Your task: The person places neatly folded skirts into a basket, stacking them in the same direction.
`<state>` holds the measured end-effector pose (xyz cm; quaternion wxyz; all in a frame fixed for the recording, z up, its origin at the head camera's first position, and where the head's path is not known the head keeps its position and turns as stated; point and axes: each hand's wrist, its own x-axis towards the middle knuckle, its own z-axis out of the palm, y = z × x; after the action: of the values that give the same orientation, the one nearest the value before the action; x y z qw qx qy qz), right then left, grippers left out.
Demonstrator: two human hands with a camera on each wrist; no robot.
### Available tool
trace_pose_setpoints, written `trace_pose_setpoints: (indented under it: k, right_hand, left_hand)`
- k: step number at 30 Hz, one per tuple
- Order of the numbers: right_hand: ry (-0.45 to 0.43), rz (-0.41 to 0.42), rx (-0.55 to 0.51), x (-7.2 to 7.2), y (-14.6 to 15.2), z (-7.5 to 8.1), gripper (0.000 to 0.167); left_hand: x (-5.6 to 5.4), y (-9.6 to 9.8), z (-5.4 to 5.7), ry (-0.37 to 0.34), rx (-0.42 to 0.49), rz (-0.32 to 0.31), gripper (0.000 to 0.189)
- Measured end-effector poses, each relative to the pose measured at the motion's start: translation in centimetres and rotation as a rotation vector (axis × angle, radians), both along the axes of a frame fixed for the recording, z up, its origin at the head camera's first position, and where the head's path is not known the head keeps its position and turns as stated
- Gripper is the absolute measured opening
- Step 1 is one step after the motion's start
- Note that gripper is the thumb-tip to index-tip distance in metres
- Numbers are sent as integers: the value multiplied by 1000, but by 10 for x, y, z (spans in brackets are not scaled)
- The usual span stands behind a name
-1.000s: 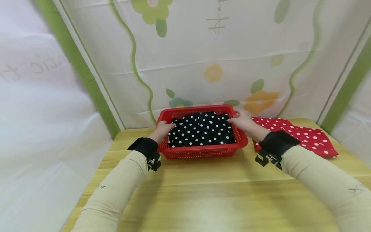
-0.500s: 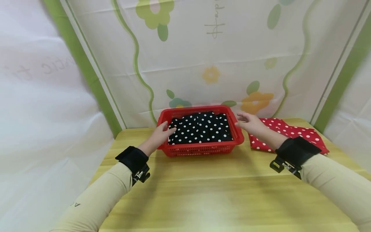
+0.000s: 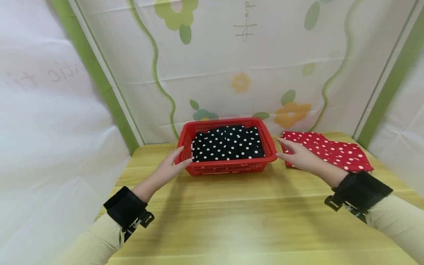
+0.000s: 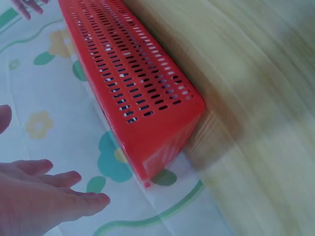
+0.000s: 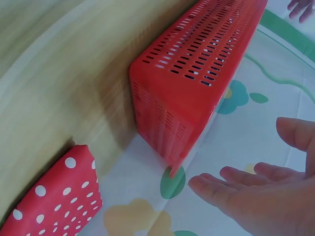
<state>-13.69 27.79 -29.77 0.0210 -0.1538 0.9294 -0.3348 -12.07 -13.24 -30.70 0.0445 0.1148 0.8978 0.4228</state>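
Your left hand [image 3: 167,168] sits at the left end of the red plastic basket [image 3: 228,167], fingers straight and relaxed, grasping nothing; in the head view the fingertips lie at the basket's near left corner, and you cannot tell from that view whether they touch the rim. The left wrist view shows the same hand [image 4: 39,201] flat and released, with a visible gap between its fingertips and the basket's corner [image 4: 147,113]. Your right hand [image 3: 299,156] is just off the basket's right end, fingers extended and loose, holding nothing; the right wrist view shows that hand [image 5: 256,196] open, close to the basket's end wall [image 5: 197,83] but apart from it. The basket stands on the wooden desk [image 3: 232,213] toward its far edge, roughly centred, close to the backdrop. Inside it lies a folded black cloth with white polka dots [image 3: 228,144], filling most of the floor and lying below the rim. To the basket's right, near the desk's far right corner, lies a folded red cloth with white polka dots [image 3: 331,152]; your right hand is over its near left edge, contact not resolvable. Its corner [image 5: 54,196] shows in the right wrist view, resting on the desk, well apart from the basket. A floral-print white curtain [image 3: 245,66] with green stripes encloses the desk behind and at both sides. Both wrists carry black straps [image 3: 124,208] over cream sleeves [image 3: 397,221].
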Motion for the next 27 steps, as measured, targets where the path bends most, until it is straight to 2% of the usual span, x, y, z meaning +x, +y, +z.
trace_pose_setpoints:
  k: [5, 11, 16, 21, 27]
  right_hand:
    - [9, -13, 50, 15, 9, -4, 73]
    - [34, 0, 38, 28, 13, -11, 71]
    - [20, 12, 22, 34, 11, -20, 70]
    - [48, 40, 24, 41, 10, -32, 66]
    - [35, 33, 34, 51, 10, -41, 65]
  left_hand:
    - [18, 5, -16, 9, -27, -13, 75]
    - [33, 19, -38, 36, -21, -37, 79]
    - [42, 20, -51, 37, -21, -55, 73]
    - [48, 18, -64, 1, -28, -61, 71]
    - [53, 19, -74, -13, -35, -49, 72]
